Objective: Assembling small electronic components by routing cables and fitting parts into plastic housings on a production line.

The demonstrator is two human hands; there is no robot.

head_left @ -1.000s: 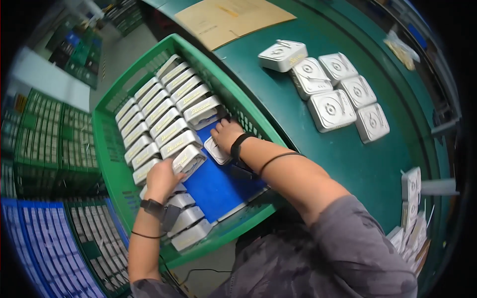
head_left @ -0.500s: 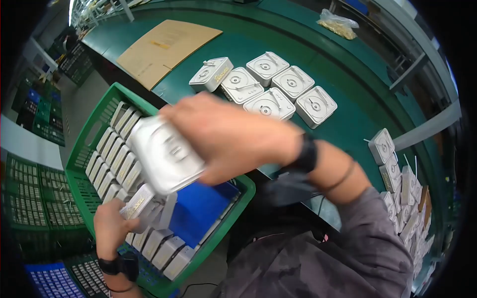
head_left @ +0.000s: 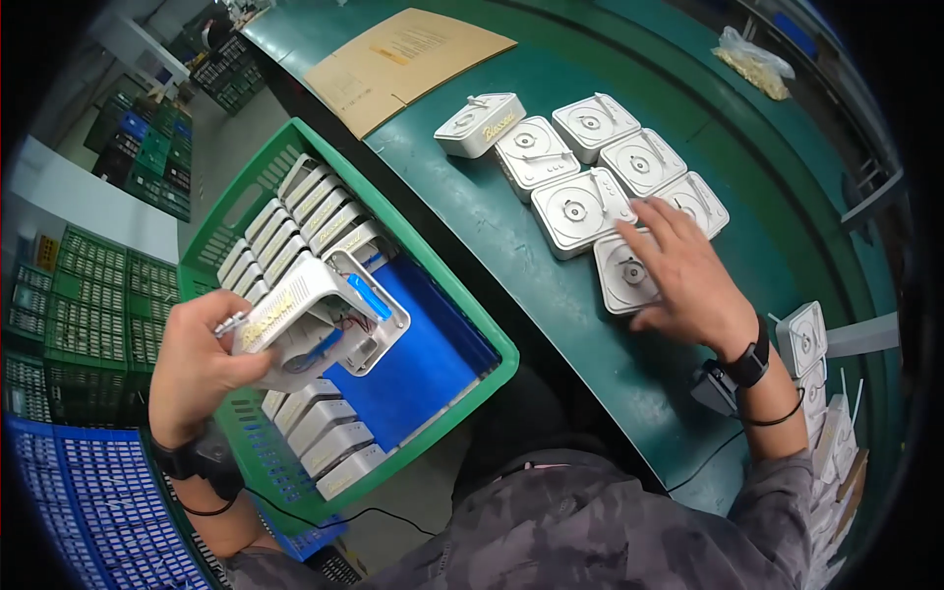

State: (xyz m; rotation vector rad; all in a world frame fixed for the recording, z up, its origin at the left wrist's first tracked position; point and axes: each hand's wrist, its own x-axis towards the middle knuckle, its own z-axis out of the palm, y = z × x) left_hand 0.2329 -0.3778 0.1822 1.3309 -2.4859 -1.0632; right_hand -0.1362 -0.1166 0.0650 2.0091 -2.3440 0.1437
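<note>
My left hand (head_left: pixel 192 359) grips a white mini record-player box (head_left: pixel 270 324) above the green crate (head_left: pixel 503 366). Its casing is opened, showing thin wires and blue parts inside. Over the table, my right hand (head_left: pixel 693 280) spreads its fingers across another white record-player box (head_left: pixel 614 267), covering part of it. The thumb lies by that box's near edge, and the fingertips reach toward the neighbouring boxes (head_left: pixel 572 208). Inside the crate, closed white boxes (head_left: pixel 329 438) stand on edge in rows beside a blue sheet (head_left: pixel 413 334).
Flat brown cardboard (head_left: pixel 408 64) lies at the table's far left. More white pieces (head_left: pixel 811 339) are heaped at the right, by a grey post (head_left: pixel 875 332). A clear bag (head_left: pixel 755 64) lies at the back. Stacked crates (head_left: pixel 103 305) stand at the left.
My right hand has moved from over the crate to the table, where the white box it carried now sits in the group. My left hand has lifted the opened box.
</note>
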